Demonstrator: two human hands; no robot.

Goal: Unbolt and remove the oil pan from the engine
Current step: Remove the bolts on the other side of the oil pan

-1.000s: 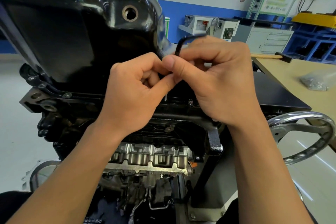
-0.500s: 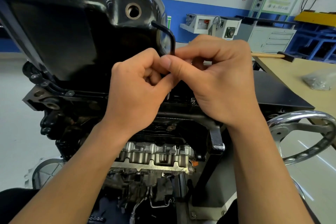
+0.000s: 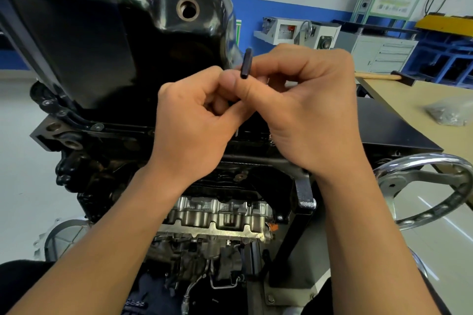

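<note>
The oil pan (image 3: pixel 102 46) is one glossy black stamped shell with rounded corners, a flat inner panel and a raised rib along its top edge. It sits on top of the inverted engine (image 3: pixel 217 220), filling the upper left of the view, with its flange seated against the block. One drain hole (image 3: pixel 188 8) (brass-coloured rim, no plug in it) opens in the wall near the upper right corner. Three bolts (image 3: pixel 98 126) show along the near-left flange; the rest of the flange is hidden behind the hands.

One black hex key (image 3: pixel 246 64) stands upright at the pan's right edge, its short arm pointing toward the camera. The left hand (image 3: pixel 194 125) has all fingers curled and pinches the shank between thumb and forefinger. The right hand (image 3: pixel 307 110) pinches the same shank just under the bend, its remaining fingers curled. The two thumbs touch.

To the right are one chrome handwheel (image 3: pixel 430 186) and one bench (image 3: pixel 409 94), which carries one hammer (image 3: pixel 384 77) and one plastic bag (image 3: pixel 448 112).
</note>
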